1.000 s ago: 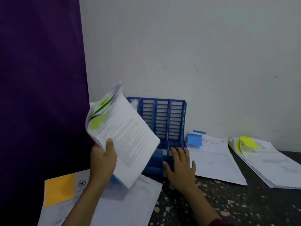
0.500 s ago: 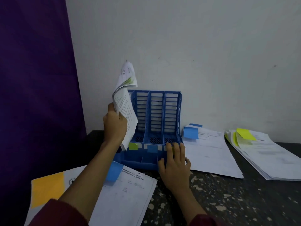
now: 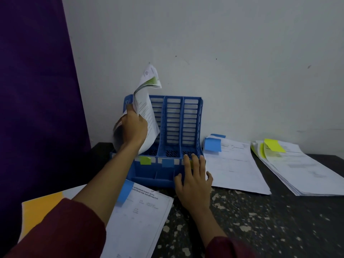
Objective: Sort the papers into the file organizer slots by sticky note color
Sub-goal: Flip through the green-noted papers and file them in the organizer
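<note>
I see the left hand [image 3: 131, 130] gripping a bent bundle of green-note papers [image 3: 147, 108], fingers curled tight round its edge. The bundle stands upright, and its lower edge goes down into the leftmost slot of the blue file organizer [image 3: 199, 131]. Just under this grip the green label [image 3: 145, 160] sits on the front rail. The right hand [image 3: 193, 177] lies flat, fingers straight, on the organizer's front right corner. Right of it lies the blue-note stack [image 3: 234, 164].
</note>
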The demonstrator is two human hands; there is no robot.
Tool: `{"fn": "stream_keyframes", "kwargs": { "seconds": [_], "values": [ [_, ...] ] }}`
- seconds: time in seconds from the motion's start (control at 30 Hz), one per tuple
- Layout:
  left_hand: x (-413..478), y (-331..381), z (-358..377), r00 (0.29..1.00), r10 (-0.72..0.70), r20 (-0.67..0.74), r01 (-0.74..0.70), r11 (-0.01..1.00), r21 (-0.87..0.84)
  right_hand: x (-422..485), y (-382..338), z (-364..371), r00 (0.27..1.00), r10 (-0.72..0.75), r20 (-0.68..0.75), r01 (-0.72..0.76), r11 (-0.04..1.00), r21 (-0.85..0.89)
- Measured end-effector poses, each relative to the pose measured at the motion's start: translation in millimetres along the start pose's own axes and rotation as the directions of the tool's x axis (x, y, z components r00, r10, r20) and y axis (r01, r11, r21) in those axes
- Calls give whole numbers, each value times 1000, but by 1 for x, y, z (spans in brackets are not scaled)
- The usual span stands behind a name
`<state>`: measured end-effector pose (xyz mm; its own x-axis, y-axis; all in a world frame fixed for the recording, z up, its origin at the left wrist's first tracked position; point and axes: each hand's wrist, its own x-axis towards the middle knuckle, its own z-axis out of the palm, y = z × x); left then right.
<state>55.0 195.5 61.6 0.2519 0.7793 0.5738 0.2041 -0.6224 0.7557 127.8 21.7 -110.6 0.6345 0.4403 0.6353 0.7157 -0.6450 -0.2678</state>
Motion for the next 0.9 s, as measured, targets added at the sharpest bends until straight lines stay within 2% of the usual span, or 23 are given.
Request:
{"fn": "stream_keyframes", "kwargs": {
  "seconds": [0.2,0.37,0.47,0.53,0.7,0.9],
  "values": [
    [9,1,10,999,35,19,-34,997,-68,-1,1,1,1000,-1,-7,1,1000,3],
    [-3,-10,26,977,-122,174,157,966,-206,-2,-1,0,1000,1,-14,-1,1000,11],
    [-14,-24,31,893,-270,359,317,946,-76,-2,0,1,1000,-4,-22,5,1000,18],
    [-15,-36,33,843,-338,420,362,932,22,-2,0,2,1000,-8,-26,9,1000,27],
    [-15,-44,32,870,-323,373,381,920,-92,-2,1,2,1000,-6,-30,7,999,36],
    [-33,-49,21,923,-210,323,256,961,-106,-2,3,3,999,-5,-38,6,1000,31]
  ]
}}
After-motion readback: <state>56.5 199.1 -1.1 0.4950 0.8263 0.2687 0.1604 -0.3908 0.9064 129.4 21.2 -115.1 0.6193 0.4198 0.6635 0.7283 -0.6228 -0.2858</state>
